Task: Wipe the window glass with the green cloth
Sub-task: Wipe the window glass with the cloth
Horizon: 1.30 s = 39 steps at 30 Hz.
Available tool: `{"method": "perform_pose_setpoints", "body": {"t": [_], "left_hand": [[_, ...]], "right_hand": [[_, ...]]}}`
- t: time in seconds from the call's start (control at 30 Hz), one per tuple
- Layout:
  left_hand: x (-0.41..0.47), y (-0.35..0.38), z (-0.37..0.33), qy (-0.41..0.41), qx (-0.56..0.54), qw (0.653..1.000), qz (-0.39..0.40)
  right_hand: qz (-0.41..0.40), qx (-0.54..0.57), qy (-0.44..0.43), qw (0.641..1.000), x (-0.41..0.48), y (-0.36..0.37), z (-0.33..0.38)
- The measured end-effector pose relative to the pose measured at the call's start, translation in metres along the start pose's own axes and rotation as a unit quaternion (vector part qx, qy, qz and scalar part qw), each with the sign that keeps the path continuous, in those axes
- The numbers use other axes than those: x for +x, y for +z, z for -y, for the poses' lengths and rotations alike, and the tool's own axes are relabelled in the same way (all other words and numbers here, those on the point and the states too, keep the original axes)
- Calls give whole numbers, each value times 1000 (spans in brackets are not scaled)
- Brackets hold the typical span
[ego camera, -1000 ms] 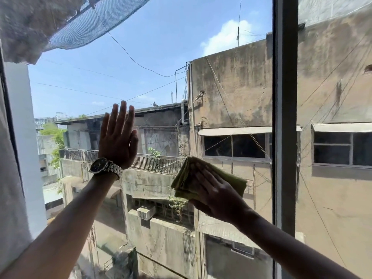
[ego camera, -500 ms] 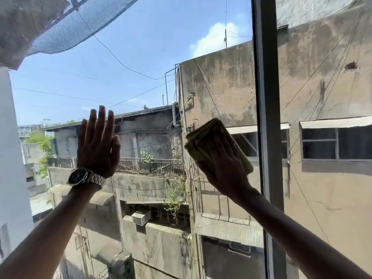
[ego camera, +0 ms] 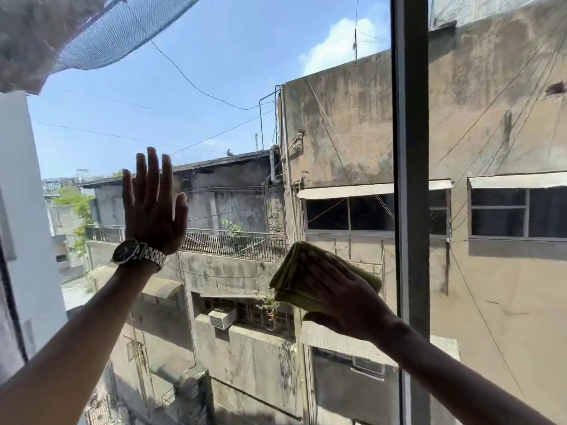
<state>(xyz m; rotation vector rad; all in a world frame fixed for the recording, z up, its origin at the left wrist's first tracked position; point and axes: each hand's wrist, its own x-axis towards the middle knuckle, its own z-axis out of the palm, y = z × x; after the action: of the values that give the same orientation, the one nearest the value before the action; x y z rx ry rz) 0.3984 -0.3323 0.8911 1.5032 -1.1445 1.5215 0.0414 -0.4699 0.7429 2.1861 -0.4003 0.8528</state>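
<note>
The window glass (ego camera: 233, 96) fills the view, with sky and worn concrete buildings behind it. My right hand (ego camera: 343, 299) presses a folded green cloth (ego camera: 291, 274) flat against the lower middle of the pane, just left of the dark vertical frame bar (ego camera: 409, 148). The cloth's left and top edges stick out past my fingers. My left hand (ego camera: 153, 210) rests flat on the glass further left, fingers up and slightly apart, with a metal wristwatch (ego camera: 138, 253) on the wrist. It holds nothing.
A second pane (ego camera: 497, 118) lies right of the frame bar. A white wall edge (ego camera: 21, 210) borders the pane on the left, and a grey net and fabric (ego camera: 92, 29) hang across the upper left corner.
My right hand has slid the cloth down the glass from beside the far building's window to lower on the pane. The left hand has kept its place on the glass.
</note>
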Motion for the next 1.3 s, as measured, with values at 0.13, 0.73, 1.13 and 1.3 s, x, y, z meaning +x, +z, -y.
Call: {"method": "perform_pose_setpoints", "body": {"t": [0.13,0.73,1.13,1.3], "left_hand": [[-1,-5,-7,-87,20,996,9],[-14,-18,36,23,-65,997,-33],[-13,-24,32,41,-58,997,-26],[-13,-20,36,48,-56,997,-33]], "right_hand": [[-43,29,126,991,-4,-19,-35],[-135,24,-29,990,235,-65,43],[-128,-95,-55,986,174,-57,-39],[-251,31,207,945,250,-102,-50]]}}
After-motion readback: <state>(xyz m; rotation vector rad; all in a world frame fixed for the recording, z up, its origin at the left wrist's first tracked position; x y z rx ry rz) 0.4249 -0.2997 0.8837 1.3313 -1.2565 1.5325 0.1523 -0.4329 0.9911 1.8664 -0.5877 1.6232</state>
